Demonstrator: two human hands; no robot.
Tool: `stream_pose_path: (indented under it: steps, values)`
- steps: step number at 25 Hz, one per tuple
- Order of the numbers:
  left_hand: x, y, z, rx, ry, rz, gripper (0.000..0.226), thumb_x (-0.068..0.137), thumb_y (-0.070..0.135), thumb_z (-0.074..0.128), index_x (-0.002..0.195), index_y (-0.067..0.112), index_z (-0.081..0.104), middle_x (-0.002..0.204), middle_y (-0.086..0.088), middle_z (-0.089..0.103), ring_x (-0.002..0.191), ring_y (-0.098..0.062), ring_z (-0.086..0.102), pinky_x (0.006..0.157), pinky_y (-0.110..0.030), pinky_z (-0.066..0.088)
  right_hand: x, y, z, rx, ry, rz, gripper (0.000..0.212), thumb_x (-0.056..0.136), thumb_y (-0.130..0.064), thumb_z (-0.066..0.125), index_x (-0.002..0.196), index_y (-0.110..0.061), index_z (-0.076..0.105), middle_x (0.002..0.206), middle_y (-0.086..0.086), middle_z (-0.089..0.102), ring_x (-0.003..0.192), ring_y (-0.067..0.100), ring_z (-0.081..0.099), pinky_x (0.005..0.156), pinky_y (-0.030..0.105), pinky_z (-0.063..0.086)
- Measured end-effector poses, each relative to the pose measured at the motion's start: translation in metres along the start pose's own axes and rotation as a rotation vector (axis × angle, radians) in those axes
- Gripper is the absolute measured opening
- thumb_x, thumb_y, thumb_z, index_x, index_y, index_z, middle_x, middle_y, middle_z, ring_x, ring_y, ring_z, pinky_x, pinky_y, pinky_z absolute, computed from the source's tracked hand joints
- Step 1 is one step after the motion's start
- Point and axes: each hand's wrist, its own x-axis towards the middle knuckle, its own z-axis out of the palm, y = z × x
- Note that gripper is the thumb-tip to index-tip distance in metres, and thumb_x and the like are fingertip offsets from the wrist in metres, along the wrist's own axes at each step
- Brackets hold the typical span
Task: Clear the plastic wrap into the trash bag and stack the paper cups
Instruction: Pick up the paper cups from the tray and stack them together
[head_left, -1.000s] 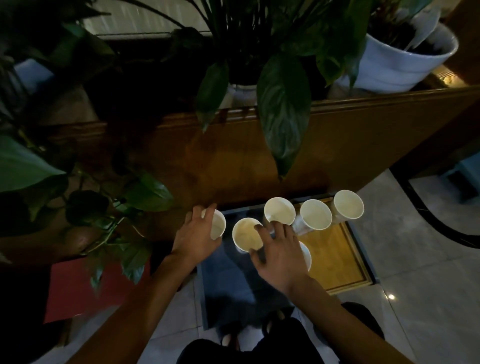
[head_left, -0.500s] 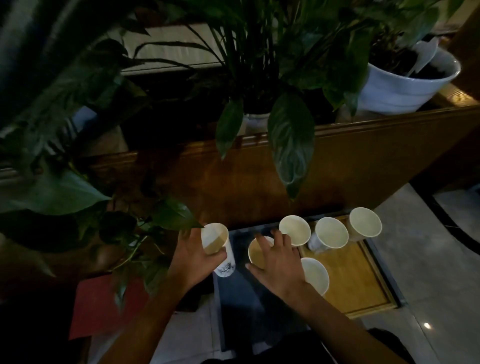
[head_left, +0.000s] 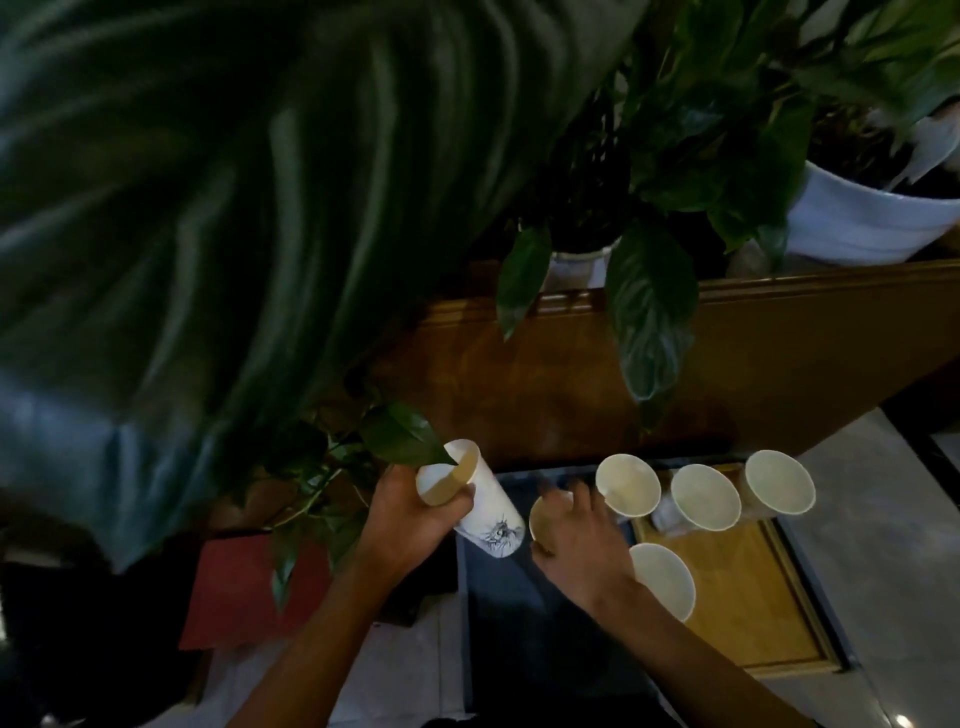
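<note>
1. My left hand (head_left: 410, 512) grips a tilted white paper cup (head_left: 475, 501), lifted beside the dark tray (head_left: 498, 603)
2. My right hand (head_left: 579, 540) curls its fingers around a second cup (head_left: 540, 519) on the tray
3. Four more cups (head_left: 704, 496) stand open-mouthed nearby, white, unstacked

Left hand (head_left: 410, 512) grips a tilted paper cup (head_left: 470, 501), lifted clear of the dark tray (head_left: 519, 623). Right hand (head_left: 582, 540) closes around a second cup (head_left: 543, 517) on the tray. Four more cups (head_left: 704, 496) stand open nearby, beside the wooden board (head_left: 748, 608). A blurred leaf (head_left: 234, 182) fills the upper left.
</note>
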Motion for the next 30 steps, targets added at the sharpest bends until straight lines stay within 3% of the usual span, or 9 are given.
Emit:
stream_pose_path:
  steps: [4, 8, 10, 13, 18, 20, 23, 26, 30]
  values:
    - [-0.011, 0.015, -0.005, -0.053, 0.077, -0.035, 0.031, 0.062, 0.047, 0.083, 0.079, 0.027, 0.067, 0.073, 0.016, 0.070, 0.072, 0.012, 0.066, 0.054, -0.002, 0.044, 0.001, 0.007, -0.002, -0.011, -0.031, -0.069, 0.086, 0.083, -0.059, 0.061, 0.154, -0.025, 0.028, 0.149, 0.015, 0.046, 0.134, 0.035, 0.043, 0.112, 0.046, 0.039]
    - [-0.026, 0.024, -0.003, -0.165, 0.190, -0.098, 0.063, 0.053, 0.058, 0.084, 0.103, 0.032, 0.059, 0.092, 0.022, 0.070, 0.084, 0.006, 0.068, 0.067, -0.013, 0.055, 0.002, 0.016, -0.016, 0.016, -0.013, -0.154, 0.080, 0.079, -0.063, 0.059, 0.148, -0.027, 0.038, 0.140, 0.009, 0.052, 0.126, 0.030, 0.047, 0.107, 0.040, 0.040]
    - [-0.032, 0.029, 0.002, -0.200, 0.243, -0.124, 0.060, 0.051, 0.055, 0.087, 0.099, 0.038, 0.056, 0.094, 0.022, 0.069, 0.084, 0.002, 0.069, 0.072, -0.027, 0.060, -0.003, 0.024, -0.031, 0.162, 0.020, -0.176, 0.076, 0.075, -0.062, 0.061, 0.142, -0.028, 0.047, 0.133, 0.006, 0.055, 0.119, 0.027, 0.053, 0.103, 0.037, 0.044]
    - [-0.039, 0.037, 0.011, -0.239, 0.273, -0.164, 0.058, 0.048, 0.056, 0.086, 0.094, 0.039, 0.055, 0.094, 0.010, 0.070, 0.087, -0.008, 0.070, 0.076, -0.043, 0.063, -0.012, 0.045, -0.054, 0.506, 0.073, -0.155, 0.074, 0.070, -0.057, 0.070, 0.137, -0.031, 0.054, 0.132, 0.004, 0.051, 0.115, 0.029, 0.059, 0.100, 0.036, 0.048]
    - [-0.050, 0.065, 0.032, -0.291, 0.269, -0.131, 0.066, 0.050, 0.058, 0.085, 0.105, 0.045, 0.052, 0.102, 0.016, 0.069, 0.095, -0.004, 0.069, 0.070, -0.024, 0.060, -0.024, 0.083, -0.087, 0.729, 0.098, -0.140, 0.064, 0.078, -0.056, 0.070, 0.138, -0.043, 0.051, 0.131, -0.011, 0.049, 0.119, 0.014, 0.056, 0.098, 0.030, 0.047]
    - [-0.054, 0.076, 0.041, -0.268, 0.253, -0.131, 0.080, 0.050, 0.059, 0.085, 0.117, 0.042, 0.043, 0.108, 0.015, 0.064, 0.097, -0.004, 0.066, 0.073, -0.024, 0.057, -0.028, 0.097, -0.099, 0.813, 0.117, -0.119, 0.060, 0.081, -0.058, 0.067, 0.137, -0.045, 0.051, 0.130, -0.016, 0.050, 0.118, 0.007, 0.055, 0.096, 0.024, 0.043]
    - [-0.064, 0.088, 0.053, -0.202, 0.224, -0.159, 0.093, 0.051, 0.058, 0.089, 0.122, 0.048, 0.030, 0.109, 0.021, 0.055, 0.095, 0.003, 0.059, 0.066, -0.015, 0.051, -0.033, 0.113, -0.115, 0.939, 0.116, -0.094, 0.048, 0.088, -0.053, 0.065, 0.135, -0.047, 0.054, 0.131, -0.019, 0.052, 0.119, 0.001, 0.053, 0.096, 0.021, 0.043]
    - [-0.080, 0.099, 0.069, -0.120, 0.192, -0.217, 0.091, 0.043, 0.071, 0.084, 0.121, 0.045, 0.044, 0.106, 0.023, 0.058, 0.094, 0.006, 0.058, 0.068, -0.013, 0.047, -0.037, 0.134, -0.128, 1.025, 0.134, -0.071, 0.040, 0.091, -0.053, 0.060, 0.131, -0.052, 0.056, 0.124, -0.025, 0.051, 0.113, -0.005, 0.053, 0.091, 0.023, 0.047]
    - [-0.096, 0.113, 0.096, -0.039, 0.048, -0.245, 0.091, 0.041, 0.087, 0.071, 0.119, 0.044, 0.055, 0.103, 0.018, 0.064, 0.093, 0.005, 0.060, 0.067, -0.013, 0.047, -0.046, 0.167, -0.139, 1.163, 0.192, 0.000, 0.034, 0.091, -0.052, 0.056, 0.125, -0.051, 0.062, 0.128, -0.015, 0.057, 0.110, 0.003, 0.060, 0.082, 0.026, 0.055]
